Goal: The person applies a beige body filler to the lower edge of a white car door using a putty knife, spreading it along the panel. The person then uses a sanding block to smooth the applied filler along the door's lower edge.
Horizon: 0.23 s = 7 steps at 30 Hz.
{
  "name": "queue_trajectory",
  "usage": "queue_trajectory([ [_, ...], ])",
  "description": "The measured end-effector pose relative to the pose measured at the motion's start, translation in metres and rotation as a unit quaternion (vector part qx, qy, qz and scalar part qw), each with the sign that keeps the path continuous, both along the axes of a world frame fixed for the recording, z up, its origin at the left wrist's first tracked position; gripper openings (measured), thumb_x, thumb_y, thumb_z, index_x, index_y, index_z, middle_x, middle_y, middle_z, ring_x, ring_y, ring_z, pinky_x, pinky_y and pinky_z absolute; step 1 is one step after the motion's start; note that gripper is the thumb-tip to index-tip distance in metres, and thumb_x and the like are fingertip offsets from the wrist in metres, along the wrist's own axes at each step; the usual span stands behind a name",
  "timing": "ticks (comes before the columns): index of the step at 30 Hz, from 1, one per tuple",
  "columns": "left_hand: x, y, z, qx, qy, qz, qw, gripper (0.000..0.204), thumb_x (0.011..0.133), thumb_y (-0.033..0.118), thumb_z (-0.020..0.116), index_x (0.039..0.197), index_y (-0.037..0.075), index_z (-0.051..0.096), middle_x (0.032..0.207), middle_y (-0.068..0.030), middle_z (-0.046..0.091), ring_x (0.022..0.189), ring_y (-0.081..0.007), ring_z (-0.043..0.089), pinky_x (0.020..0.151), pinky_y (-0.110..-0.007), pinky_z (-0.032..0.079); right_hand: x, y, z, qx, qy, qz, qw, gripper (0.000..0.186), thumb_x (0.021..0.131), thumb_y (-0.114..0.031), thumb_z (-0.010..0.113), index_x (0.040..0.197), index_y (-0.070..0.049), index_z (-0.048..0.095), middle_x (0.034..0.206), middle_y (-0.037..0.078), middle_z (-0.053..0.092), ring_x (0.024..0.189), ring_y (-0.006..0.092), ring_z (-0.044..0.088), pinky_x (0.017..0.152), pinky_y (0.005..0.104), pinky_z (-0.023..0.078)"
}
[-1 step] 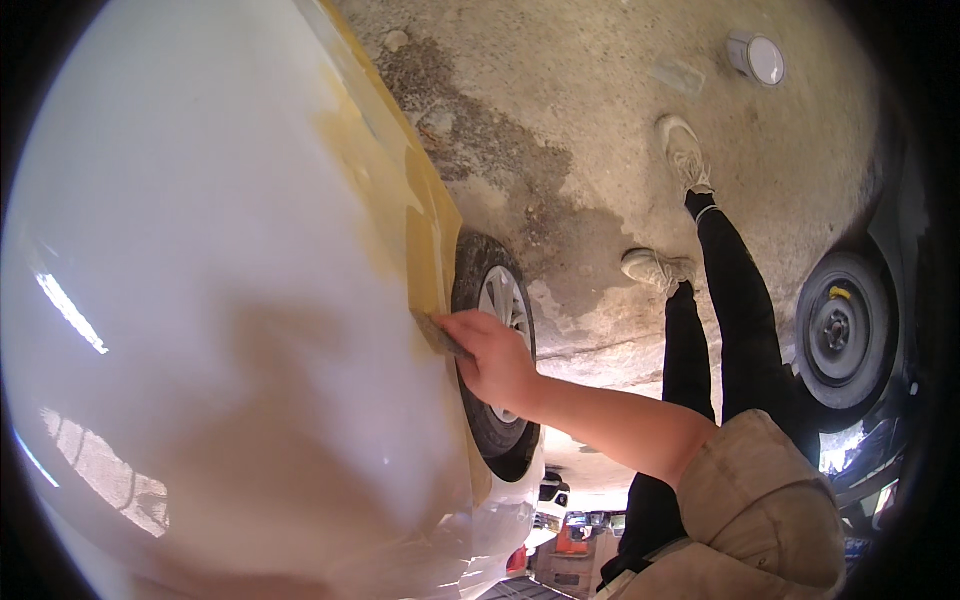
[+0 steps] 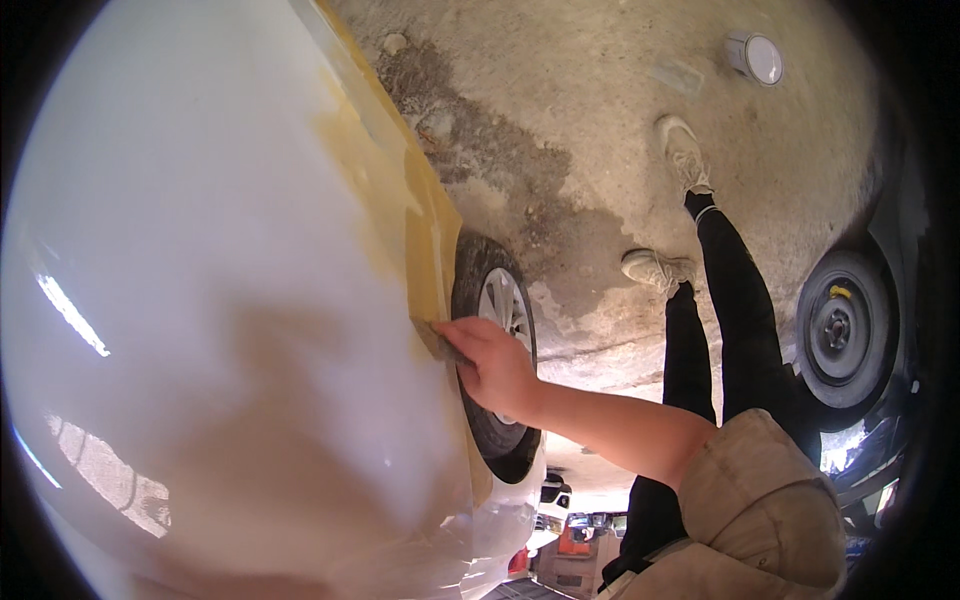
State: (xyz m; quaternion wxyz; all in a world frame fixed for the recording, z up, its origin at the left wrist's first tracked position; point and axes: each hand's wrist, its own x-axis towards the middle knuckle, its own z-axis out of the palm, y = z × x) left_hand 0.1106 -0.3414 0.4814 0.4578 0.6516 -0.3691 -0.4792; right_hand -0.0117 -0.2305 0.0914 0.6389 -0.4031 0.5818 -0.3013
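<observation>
My right hand [image 2: 495, 370] is closed round a thin, dark grey-brown sanding pad [image 2: 455, 348], pinching it between the fingers. The pad lies against the edge of a white car body panel [image 2: 200, 200], just above the wheel. Yellowish-tan patches [image 2: 425, 260] run along this panel edge and meet the pad's tip. Below the hand and partly covered by it stands the car's wheel [image 2: 505, 300], with a black tyre and silver spokes. Part of the fingers is hidden behind the pad. My left hand is out of view.
A can with a pale round end [image 2: 765, 60] lies on the concrete floor [image 2: 590, 120], beside a clear flat piece [image 2: 680, 76]. My shoes [image 2: 658, 268] stand near a dark damp patch. At right is a dark vehicle's wheel [image 2: 845, 330].
My right hand and the pad have shifted slightly down and to the right along the panel edge. The car and my feet stay put.
</observation>
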Motion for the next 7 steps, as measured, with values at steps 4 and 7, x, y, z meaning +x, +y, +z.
queue_trajectory([
  [4,0.009,-0.007,0.004,0.075,0.032,-0.051,0.995,0.038,0.113,0.025,0.041,0.079,0.011,0.049,0.067,-0.0029,0.047,0.046,-0.0128,0.043,0.034,-0.029,0.046,0.000,0.014,0.017,-0.010,-0.002,0.002,1.000,0.061,0.074,0.006,0.063,0.134,-0.006,0.067,0.123,0.015,0.068,0.111,0.0358,0.067,0.094,0.0425,0.059],
  [7,0.010,-0.001,0.008,0.060,0.019,-0.029,0.998,0.037,0.113,0.029,0.043,0.079,0.013,0.049,0.069,-0.0033,0.050,0.045,-0.0158,0.043,0.034,-0.029,0.047,-0.002,0.024,0.025,-0.014,-0.021,0.012,1.000,0.065,0.074,0.006,0.064,0.138,-0.008,0.066,0.124,0.015,0.067,0.113,0.0359,0.067,0.094,0.0415,0.059],
])
